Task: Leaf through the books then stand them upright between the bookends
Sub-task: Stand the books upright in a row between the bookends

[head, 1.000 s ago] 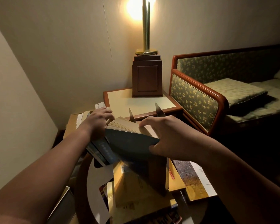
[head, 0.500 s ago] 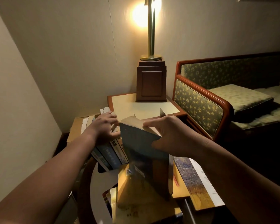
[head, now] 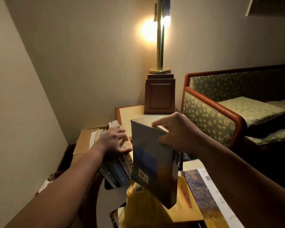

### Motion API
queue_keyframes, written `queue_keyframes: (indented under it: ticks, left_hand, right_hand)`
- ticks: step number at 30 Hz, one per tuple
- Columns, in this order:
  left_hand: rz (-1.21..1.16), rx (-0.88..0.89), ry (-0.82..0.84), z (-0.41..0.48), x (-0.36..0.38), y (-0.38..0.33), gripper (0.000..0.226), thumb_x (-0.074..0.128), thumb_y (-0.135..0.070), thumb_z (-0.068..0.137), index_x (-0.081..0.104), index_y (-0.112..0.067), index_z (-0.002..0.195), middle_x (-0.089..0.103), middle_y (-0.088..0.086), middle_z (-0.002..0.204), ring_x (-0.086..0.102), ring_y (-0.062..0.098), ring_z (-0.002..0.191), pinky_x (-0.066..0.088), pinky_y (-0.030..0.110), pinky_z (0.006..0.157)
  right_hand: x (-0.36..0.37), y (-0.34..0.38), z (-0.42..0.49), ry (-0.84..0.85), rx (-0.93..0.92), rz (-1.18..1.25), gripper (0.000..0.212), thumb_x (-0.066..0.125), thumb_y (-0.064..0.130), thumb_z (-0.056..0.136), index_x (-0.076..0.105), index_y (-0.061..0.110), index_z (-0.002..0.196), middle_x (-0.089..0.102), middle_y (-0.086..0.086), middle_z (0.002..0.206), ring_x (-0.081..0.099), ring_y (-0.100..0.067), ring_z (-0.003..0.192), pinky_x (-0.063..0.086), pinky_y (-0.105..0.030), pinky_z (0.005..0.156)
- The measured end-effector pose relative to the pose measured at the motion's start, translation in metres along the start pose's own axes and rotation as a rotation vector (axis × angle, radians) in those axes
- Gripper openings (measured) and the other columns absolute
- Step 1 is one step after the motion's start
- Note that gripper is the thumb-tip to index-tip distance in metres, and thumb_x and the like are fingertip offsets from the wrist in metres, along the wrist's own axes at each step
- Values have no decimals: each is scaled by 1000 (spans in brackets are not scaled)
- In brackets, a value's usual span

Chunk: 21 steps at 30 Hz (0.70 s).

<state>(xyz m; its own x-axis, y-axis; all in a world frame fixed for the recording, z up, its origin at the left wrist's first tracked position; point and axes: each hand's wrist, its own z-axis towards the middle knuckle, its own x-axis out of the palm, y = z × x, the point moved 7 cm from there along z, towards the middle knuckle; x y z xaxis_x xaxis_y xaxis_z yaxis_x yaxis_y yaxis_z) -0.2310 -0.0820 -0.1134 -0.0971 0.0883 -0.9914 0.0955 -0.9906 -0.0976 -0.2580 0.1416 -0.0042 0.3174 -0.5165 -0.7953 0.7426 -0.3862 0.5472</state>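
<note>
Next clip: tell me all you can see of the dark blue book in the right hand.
The dark blue book is a thick, closed paperback, its cover fading to brown at the right, with a white barcode label low down. It stands nearly upright, the right hand gripping its top edge. Contact with the leaning books beside it is unclear.

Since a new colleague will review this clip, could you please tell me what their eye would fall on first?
The lit lamp glows at top centre, the brightest spot in a dim scene. Below it, mid-frame, the right hand grips a dark book at its top, nearly upright. Beside that, further left, the left hand rests on a row of leaning books.
</note>
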Motion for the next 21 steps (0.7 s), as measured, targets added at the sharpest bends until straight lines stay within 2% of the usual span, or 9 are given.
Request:
queue_keyframes:
  ticks: [2,6,8,10,12,14,18,20,21]
  left_hand:
    - [13,-3,8,1,0,0,43,58,-60,86,61,-31,118,36,-4,153,18,20,147,17,39,117]
    - [0,-18,1,-2,-1,4,45,58,-61,85,60,-32,120,36,-5,153,17,18,147,16,40,117]
    - [-14,-30,8,-6,0,6,58,50,-72,77,60,-32,119,37,-6,153,19,19,147,17,41,117]
    - [-25,-38,19,-8,0,8,77,34,-82,64,61,-34,118,38,-7,153,19,18,147,17,42,117]
    - [-28,-37,24,-8,1,11,85,27,-85,58,60,-35,118,37,-8,153,19,18,147,17,43,117]
    - [-37,-38,22,-7,2,12,78,34,-83,63,61,-35,118,37,-8,153,19,18,147,17,43,117]
    - [-20,-33,-11,-6,3,11,46,58,-63,83,61,-34,118,37,-7,153,18,18,147,16,42,117]
    - [-33,-34,-8,-5,4,12,47,57,-64,82,60,-34,118,37,-6,153,18,19,147,16,43,117]
    - [-42,-36,3,-6,4,12,55,53,-72,78,60,-34,118,38,-6,152,18,19,147,17,43,117]
  right_hand:
    - [-3,5,8,-25,13,12,50,79,9,79,66,16,127,66,1,125,62,-16,112,58,-22,78]
    - [0,9,22,-70,43,-56,48,77,10,80,66,16,126,64,0,128,60,-17,115,47,-11,66]
    - [0,6,25,-95,62,-108,45,76,9,81,67,15,125,64,-1,126,60,-17,113,42,-8,61]
    - [-1,2,26,-129,76,-148,45,75,8,80,68,15,124,65,-2,124,61,-16,109,40,-6,61]
    - [-5,-3,26,-165,90,-162,44,76,8,79,68,14,122,67,-3,122,59,-12,101,41,-7,62]
    - [-12,-6,26,-205,94,-156,43,76,9,78,69,13,120,68,-5,119,55,-8,92,45,-10,64]
    - [-17,6,28,-267,53,-186,34,75,10,80,71,12,113,71,-5,106,54,-4,78,44,-8,61]
    - [-12,14,30,-286,29,-193,29,73,11,82,71,12,111,71,-3,104,52,-3,77,39,-6,59]
    - [-8,17,32,-293,16,-194,27,72,12,84,71,12,111,71,-1,102,53,-2,77,37,-5,57]
